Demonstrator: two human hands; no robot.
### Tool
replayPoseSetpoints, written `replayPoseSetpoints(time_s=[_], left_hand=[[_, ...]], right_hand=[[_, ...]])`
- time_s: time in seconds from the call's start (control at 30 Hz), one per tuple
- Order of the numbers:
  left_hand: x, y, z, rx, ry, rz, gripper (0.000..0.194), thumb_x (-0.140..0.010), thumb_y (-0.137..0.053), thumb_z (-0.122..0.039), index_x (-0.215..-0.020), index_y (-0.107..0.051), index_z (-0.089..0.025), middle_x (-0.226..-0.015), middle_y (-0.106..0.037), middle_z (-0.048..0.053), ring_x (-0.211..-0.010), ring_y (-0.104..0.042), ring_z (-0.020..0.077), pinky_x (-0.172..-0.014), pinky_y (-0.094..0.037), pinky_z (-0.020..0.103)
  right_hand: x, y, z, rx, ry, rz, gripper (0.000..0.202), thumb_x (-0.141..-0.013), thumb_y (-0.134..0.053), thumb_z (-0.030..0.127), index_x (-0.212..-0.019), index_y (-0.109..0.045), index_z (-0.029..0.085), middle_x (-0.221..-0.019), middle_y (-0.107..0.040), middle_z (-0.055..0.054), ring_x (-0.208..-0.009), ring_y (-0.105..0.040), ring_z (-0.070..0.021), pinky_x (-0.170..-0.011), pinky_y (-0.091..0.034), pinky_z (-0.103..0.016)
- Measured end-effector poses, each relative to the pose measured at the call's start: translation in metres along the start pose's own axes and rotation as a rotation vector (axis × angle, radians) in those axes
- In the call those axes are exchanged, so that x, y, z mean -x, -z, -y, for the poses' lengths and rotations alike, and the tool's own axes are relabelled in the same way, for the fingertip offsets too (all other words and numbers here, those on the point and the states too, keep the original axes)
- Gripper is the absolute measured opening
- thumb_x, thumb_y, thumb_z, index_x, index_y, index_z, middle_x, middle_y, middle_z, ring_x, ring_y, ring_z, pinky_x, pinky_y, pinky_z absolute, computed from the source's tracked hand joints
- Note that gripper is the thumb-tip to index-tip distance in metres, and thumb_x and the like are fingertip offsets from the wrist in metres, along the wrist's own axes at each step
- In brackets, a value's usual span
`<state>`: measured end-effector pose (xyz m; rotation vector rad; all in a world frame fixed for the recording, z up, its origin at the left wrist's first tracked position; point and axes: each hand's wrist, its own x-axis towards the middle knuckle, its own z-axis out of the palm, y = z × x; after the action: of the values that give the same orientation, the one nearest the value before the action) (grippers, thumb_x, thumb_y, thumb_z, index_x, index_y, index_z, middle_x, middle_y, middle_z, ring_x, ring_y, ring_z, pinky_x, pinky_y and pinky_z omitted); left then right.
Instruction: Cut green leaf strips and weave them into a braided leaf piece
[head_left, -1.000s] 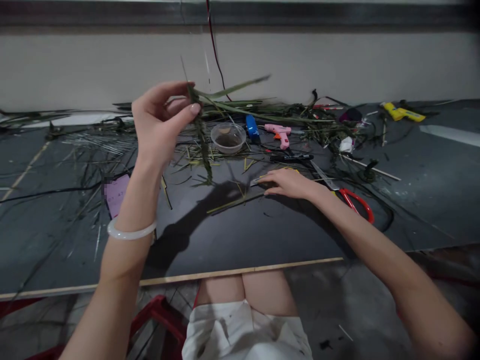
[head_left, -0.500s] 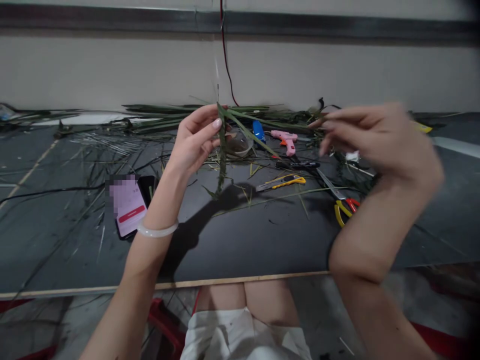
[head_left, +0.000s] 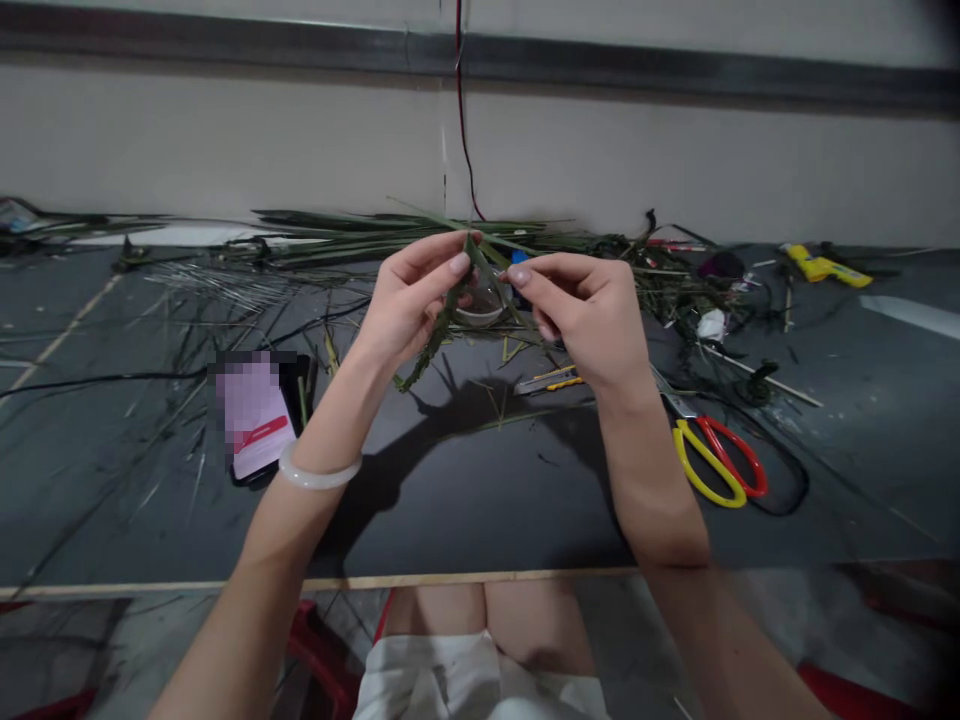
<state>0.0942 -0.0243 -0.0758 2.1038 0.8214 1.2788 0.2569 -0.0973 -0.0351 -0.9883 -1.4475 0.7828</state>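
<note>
My left hand point(head_left: 412, 295) pinches a braided strip of green leaf point(head_left: 429, 352) near its top, and the braid's tail hangs curved below the fingers. From the top of the braid, loose leaf strands point(head_left: 487, 272) fan out to the right. My right hand point(head_left: 589, 310) is closed in a pinch on one of these strands, a short distance from the left fingertips. Both hands are raised above the dark table point(head_left: 480, 510). A clear round container point(head_left: 480, 316) shows partly behind the hands.
Long green leaves point(head_left: 360, 235) lie along the wall. A yellow utility knife point(head_left: 551, 381) is partly hidden by my right hand. Scissors point(head_left: 709, 462) with red and yellow handles lie right of my right forearm, a phone point(head_left: 259, 420) by my left. A yellow glue gun point(head_left: 825, 267) sits back right.
My right hand has come in from the far right to beside my left hand and now pinches a strand. The braid's tail has swung to the left.
</note>
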Motion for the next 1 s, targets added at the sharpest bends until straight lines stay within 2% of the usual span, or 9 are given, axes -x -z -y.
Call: replayPoseSetpoints(time_s=[0.07, 0.23, 0.5, 0.63, 0.8, 1.0], left_hand=[[0.001, -0.001, -0.001, 0.013, 0.008, 0.005, 0.036, -0.095, -0.032, -0.044, -0.124, -0.047, -0.030, -0.102, -0.065, -0.001, -0.095, -0.066, 0.0158, -0.064, -0.058, 0.024], [0.002, -0.006, -0.003, 0.041, 0.026, 0.003, 0.035, -0.095, -0.033, -0.042, -0.123, -0.049, -0.028, -0.103, -0.066, 0.000, -0.094, -0.066, 0.0155, -0.064, -0.058, 0.024], [0.003, -0.009, -0.004, 0.026, 0.033, 0.057, 0.038, -0.095, -0.032, -0.046, -0.126, -0.046, -0.030, -0.108, -0.065, 0.000, -0.097, -0.065, 0.0161, -0.064, -0.058, 0.024], [0.002, -0.009, -0.002, 0.238, 0.087, 0.034, 0.033, -0.092, -0.041, -0.045, -0.118, -0.053, -0.029, -0.103, -0.066, -0.002, -0.097, -0.066, 0.0174, -0.066, -0.059, 0.026], [0.000, -0.011, 0.001, 0.565, 0.112, -0.006, 0.026, -0.081, -0.061, -0.043, -0.102, -0.064, -0.027, -0.093, -0.069, -0.003, -0.095, -0.067, 0.0207, -0.067, -0.061, 0.027], [-0.001, -0.012, 0.000, 0.688, 0.141, 0.016, 0.024, -0.078, -0.066, -0.040, -0.099, -0.066, -0.028, -0.092, -0.069, -0.004, -0.099, -0.065, 0.0224, -0.072, -0.062, 0.030]], right_hand=[[-0.001, 0.000, -0.002, -0.016, -0.012, -0.010, 0.020, -0.079, -0.063, 0.036, -0.068, -0.063, 0.019, -0.047, -0.043, 0.006, -0.048, -0.050, -0.0066, -0.042, -0.039, -0.019], [-0.001, -0.002, -0.005, -0.059, -0.039, -0.004, 0.018, -0.079, -0.062, 0.027, -0.063, -0.060, 0.019, -0.055, -0.054, 0.004, -0.049, -0.051, -0.0055, -0.047, -0.044, -0.019], [-0.002, -0.002, -0.010, -0.030, -0.036, -0.027, 0.022, -0.080, -0.060, 0.026, -0.060, -0.054, 0.019, -0.055, -0.052, 0.004, -0.055, -0.054, -0.0066, -0.053, -0.048, -0.020], [-0.002, -0.001, -0.010, 0.009, 0.026, -0.026, 0.022, -0.080, -0.061, 0.029, -0.061, -0.054, 0.019, -0.056, -0.052, 0.005, -0.052, -0.053, -0.0053, -0.053, -0.049, -0.020], [-0.002, -0.001, -0.013, 0.093, 0.133, -0.026, 0.024, -0.080, -0.061, 0.032, -0.062, -0.054, 0.018, -0.055, -0.053, 0.005, -0.051, -0.054, -0.0059, -0.052, -0.050, -0.021], [-0.002, 0.001, -0.021, 0.207, 0.206, -0.015, 0.025, -0.084, -0.057, 0.036, -0.066, -0.057, 0.018, -0.058, -0.057, 0.003, -0.055, -0.058, -0.0084, -0.055, -0.053, -0.024]])
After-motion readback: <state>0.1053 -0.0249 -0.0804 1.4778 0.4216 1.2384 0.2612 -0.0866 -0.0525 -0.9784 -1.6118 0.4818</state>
